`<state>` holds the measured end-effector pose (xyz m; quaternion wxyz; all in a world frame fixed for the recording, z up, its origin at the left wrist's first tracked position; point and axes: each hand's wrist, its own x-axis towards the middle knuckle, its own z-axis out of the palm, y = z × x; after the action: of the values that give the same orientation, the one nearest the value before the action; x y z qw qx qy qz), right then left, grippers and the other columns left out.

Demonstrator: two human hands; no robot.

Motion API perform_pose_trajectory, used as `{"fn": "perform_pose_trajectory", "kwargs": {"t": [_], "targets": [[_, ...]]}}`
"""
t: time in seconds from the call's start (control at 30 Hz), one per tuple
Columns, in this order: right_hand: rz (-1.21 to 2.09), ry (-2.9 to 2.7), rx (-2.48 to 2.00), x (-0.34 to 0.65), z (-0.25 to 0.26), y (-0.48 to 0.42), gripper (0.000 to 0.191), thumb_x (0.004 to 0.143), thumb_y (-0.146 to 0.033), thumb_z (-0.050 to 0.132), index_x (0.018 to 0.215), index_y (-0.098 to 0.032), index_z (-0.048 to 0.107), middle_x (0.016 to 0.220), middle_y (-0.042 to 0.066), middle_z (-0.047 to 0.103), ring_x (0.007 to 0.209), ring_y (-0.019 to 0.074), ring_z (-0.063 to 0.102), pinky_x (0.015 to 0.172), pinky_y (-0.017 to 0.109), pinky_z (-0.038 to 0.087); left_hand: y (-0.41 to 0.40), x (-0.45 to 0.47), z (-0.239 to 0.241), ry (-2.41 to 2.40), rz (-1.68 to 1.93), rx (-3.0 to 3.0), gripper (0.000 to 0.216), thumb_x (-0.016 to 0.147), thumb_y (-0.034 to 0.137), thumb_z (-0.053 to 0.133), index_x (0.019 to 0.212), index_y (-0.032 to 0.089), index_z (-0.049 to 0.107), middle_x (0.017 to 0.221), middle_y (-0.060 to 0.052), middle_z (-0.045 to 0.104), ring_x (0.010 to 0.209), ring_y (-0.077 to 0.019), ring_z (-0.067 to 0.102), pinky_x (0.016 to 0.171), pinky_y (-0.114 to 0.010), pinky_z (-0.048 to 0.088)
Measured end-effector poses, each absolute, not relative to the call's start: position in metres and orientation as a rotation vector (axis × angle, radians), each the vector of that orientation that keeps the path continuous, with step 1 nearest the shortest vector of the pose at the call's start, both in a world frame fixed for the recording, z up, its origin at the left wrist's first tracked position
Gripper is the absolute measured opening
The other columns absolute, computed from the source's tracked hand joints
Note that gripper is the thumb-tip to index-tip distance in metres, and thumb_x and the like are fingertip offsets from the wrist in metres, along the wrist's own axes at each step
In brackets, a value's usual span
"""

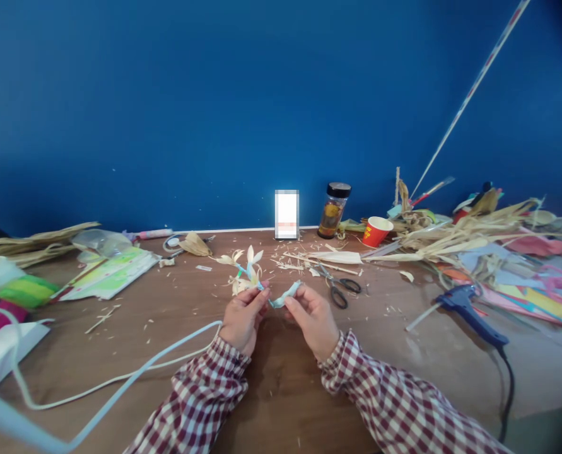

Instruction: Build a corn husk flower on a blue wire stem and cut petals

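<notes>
Low over the brown table, my left hand (243, 317) is closed in a pinch on the stem end of a cream flower made of husk-like petals (251, 268), with bits of blue about its stem. My right hand (311, 318) pinches a small pale blue strip (286, 295), which looks twisted or crumpled. The strip's free end reaches toward the fingertips of my left hand; whether it joins the flower stem I cannot tell. Beyond my right hand lie scissors (340, 290) with black handles, their blades pointing away to the left.
A blue glue gun (472, 313) lies at right, beside piled dried husks (451, 243) and coloured paper. Farther back stand a red paper cup (376, 232), a black-lidded jar (333, 211) and a blurred white screen (287, 214). White cables (120, 378) cross the left side; husk scraps litter the table.
</notes>
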<state>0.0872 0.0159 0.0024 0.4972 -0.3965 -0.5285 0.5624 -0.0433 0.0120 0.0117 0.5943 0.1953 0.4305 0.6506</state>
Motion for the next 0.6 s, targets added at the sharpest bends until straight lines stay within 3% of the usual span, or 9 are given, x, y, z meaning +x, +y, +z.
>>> {"fn": "perform_pose_trajectory", "kwargs": {"t": [0.2,0.37,0.6], "targets": [[1.289,-1.401,-0.940,0.087,0.001,0.013,0.015,0.079,-0.033,0.056,0.079,-0.018,0.056,0.071,-0.001,0.057,0.062,0.0109,0.053,0.059,0.023,0.046,0.011,-0.041,0.012,1.045,1.513,0.427,0.031,0.053,0.023,0.079,0.081,0.014,0.069,0.077,-0.005,0.070,0.063,-0.0093,0.058,0.058,-0.019,0.046],[1.272,-1.422,-0.932,0.085,0.003,0.011,0.015,0.080,-0.032,0.056,0.081,-0.017,0.057,0.070,-0.001,0.057,0.062,0.0110,0.053,0.059,0.023,0.046,0.013,-0.039,0.009,1.114,1.565,0.484,0.031,0.051,0.025,0.080,0.077,0.012,0.070,0.067,-0.002,0.068,0.051,-0.0055,0.050,0.050,-0.018,0.039],[1.322,-1.363,-0.902,0.081,0.003,0.008,0.017,0.079,-0.034,0.056,0.084,-0.018,0.057,0.075,0.001,0.062,0.067,0.0137,0.058,0.065,0.026,0.049,0.010,-0.028,0.007,0.950,1.677,0.371,0.038,0.053,0.028,0.078,0.087,0.019,0.066,0.068,0.004,0.063,0.055,-0.0039,0.050,0.055,-0.016,0.039]]}}
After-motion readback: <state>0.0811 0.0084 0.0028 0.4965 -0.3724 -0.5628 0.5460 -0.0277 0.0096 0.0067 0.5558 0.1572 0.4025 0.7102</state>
